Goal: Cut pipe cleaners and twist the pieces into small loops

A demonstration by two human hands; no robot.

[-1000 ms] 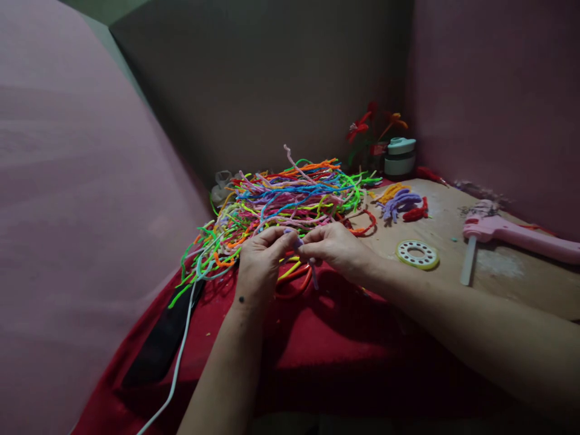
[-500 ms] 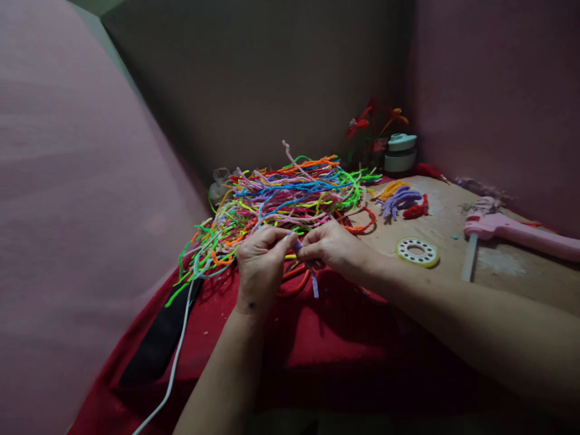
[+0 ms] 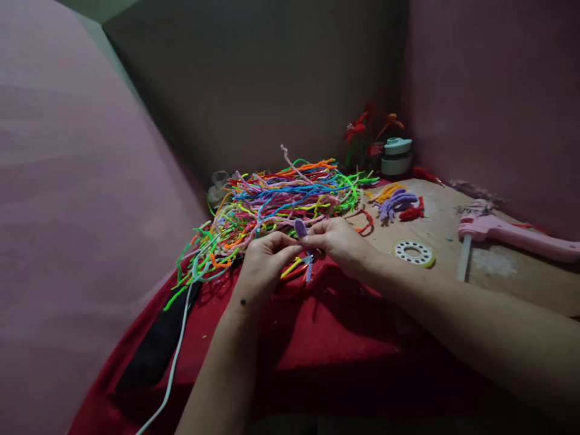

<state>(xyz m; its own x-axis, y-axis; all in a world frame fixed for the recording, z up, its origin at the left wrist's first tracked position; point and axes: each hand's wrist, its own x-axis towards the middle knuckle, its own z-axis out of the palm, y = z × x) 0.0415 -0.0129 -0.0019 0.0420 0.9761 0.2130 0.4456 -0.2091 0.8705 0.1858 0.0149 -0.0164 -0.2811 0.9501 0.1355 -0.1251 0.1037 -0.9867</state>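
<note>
A short purple pipe cleaner, bent so that its rounded end points up, is between my two hands. My right hand pinches it below that end with thumb and forefinger. Thumb and fingertips of my left hand close on the same piece just beneath. A thin tail of it hangs under the fingers. Exactly where the left fingertips grip is partly hidden. Right behind the hands lies a large heap of pipe cleaners in many colours. Yellow and orange ones pass under the hands.
On the board to the right lie bent purple pipe cleaners, a tape roll and a pink glue gun. A black phone-like slab and white cable rest on the red cloth. Red flowers stand behind.
The purple pipe cleaner's rounded end now sticks up above the fingers, where the hands covered most of it before. The left hand's fingertips have shifted slightly lower.
</note>
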